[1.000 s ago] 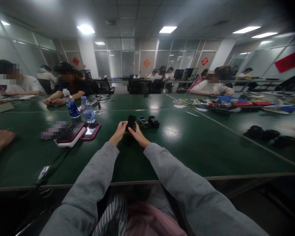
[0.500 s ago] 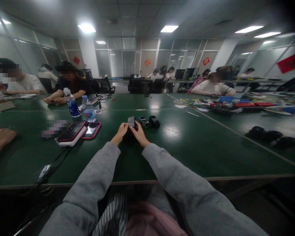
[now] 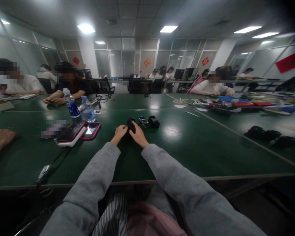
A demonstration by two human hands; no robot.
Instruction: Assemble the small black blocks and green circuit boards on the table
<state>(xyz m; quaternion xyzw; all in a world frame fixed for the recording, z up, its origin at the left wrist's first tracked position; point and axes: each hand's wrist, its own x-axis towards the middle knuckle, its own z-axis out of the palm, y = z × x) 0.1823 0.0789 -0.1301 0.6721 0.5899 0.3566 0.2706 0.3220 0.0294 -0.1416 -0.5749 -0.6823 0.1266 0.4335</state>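
The right hand (image 3: 138,135) had its fingers curled closed around a small black block (image 3: 130,124), held just above the green table (image 3: 186,147); the left hand (image 3: 119,131) sat beside it, fingers bent, and contact with the block could not be confirmed. Just beyond lay an open black tray (image 3: 154,122), contents indiscernible, and a small circuit module (image 3: 142,121). Two clear plastic bottles (image 3: 88,110) stood farther left, near two flat red-edged phones (image 3: 90,130).

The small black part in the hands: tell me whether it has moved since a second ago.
Yes. The small black part sits lower, nearer the green table, judged against the black box.
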